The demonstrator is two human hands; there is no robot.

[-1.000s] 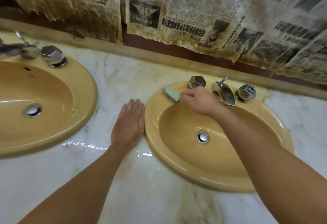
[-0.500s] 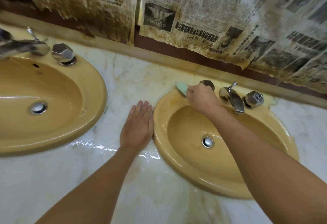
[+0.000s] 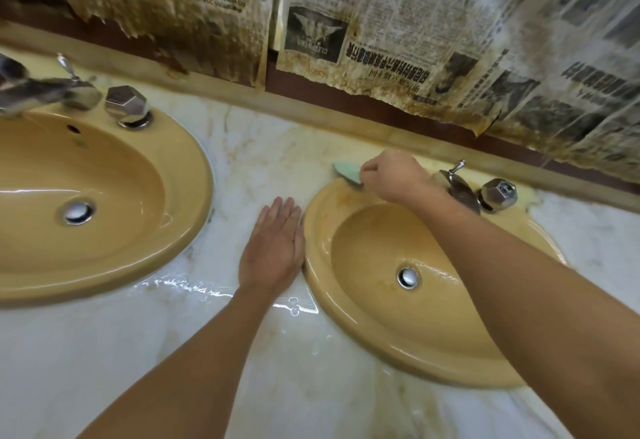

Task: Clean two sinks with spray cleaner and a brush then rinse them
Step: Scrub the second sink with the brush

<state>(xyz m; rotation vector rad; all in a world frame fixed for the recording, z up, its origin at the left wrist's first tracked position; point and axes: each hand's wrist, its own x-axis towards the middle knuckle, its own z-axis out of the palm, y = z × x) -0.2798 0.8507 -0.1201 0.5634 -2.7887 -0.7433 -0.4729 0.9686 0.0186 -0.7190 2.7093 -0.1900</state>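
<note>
Two mustard-yellow sinks are set in a marble counter. My right hand (image 3: 394,178) grips a pale green brush (image 3: 347,172), whose head lies on the back left rim of the right sink (image 3: 346,307). The hand hides the left knob of that sink's tap. My left hand (image 3: 273,251) lies flat with straight fingers on the counter (image 3: 242,168), touching the right sink's left edge. The left sink (image 3: 187,230) sits wet at the left. No spray cleaner is in view.
The right sink has a chrome spout (image 3: 460,189) and a faceted knob (image 3: 498,194); the left sink has a spout (image 3: 41,92) and a knob (image 3: 127,104). Stained newspaper (image 3: 398,33) hangs on the wall above. Water pools on the counter between the sinks.
My right hand has slid the brush back and leftward along the right sink's rim, towards the counter. The left hand has stayed flat in place. The camera has tilted.
</note>
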